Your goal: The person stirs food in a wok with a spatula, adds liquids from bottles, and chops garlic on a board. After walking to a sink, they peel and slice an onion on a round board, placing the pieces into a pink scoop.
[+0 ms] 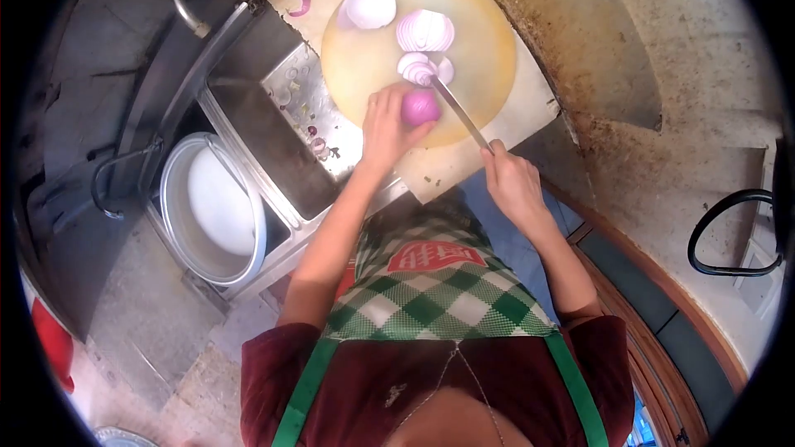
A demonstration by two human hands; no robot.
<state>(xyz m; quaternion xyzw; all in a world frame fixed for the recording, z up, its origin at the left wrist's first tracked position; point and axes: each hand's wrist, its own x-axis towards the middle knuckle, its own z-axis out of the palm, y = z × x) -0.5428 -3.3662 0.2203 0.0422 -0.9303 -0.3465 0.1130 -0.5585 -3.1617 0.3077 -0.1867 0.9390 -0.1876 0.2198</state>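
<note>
A round pale cutting board (480, 74) lies on the counter ahead of me. My left hand (387, 126) grips a purple onion piece (420, 107) on the board's near side. My right hand (511, 180) holds a knife (458, 112) by the handle, its blade angled up to the onion slices (416, 68) just beyond the held piece. Further back on the board lie a halved onion (426, 31), cut face up, and a white peeled onion piece (370, 9).
A steel sink (265, 136) lies left of the board, with scraps on its rim. A large round metal pot (211, 209) holding a white lid sits at the lower left. A stained counter stretches to the right, with a black handle (729, 232) at its edge.
</note>
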